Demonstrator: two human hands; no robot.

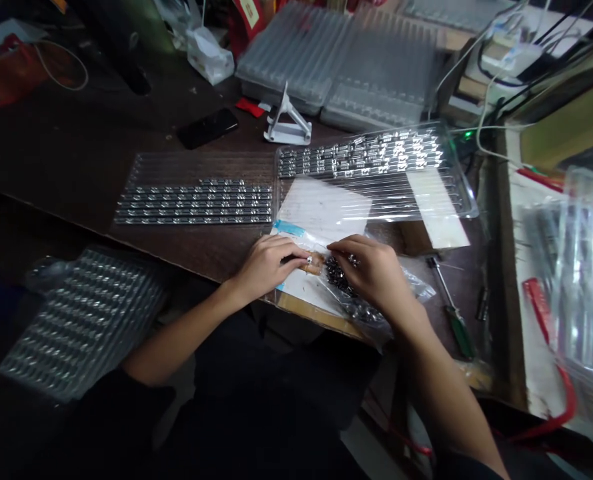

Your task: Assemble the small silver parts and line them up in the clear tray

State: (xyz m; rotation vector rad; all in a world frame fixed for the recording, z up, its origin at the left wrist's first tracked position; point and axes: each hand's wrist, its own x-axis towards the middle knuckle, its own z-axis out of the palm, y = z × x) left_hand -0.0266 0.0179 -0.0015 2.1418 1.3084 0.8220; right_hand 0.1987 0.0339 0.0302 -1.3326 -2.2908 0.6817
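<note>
My left hand [271, 263] is closed in a pinch on a small shiny metal part [309, 259], above a white sheet [321, 203] on the table. Just right of it, my right hand [369, 267] has its fingers pressed together over a plastic bag [369, 310] with a pile of small dark metal parts [339, 277]; what its fingertips hold is too small to make out. A clear ribbed tray [193, 203] with rows of metal parts lies left of the sheet. Another tray [371, 157], filled along its far rows, lies beyond my hands.
A green-handled screwdriver [459, 331] lies at the right. Behind are a phone [207, 129], a white stand [289, 123] and stacked clear trays [296, 53]. More filled trays [81, 320] stand low at the left. Cables hang at the back right.
</note>
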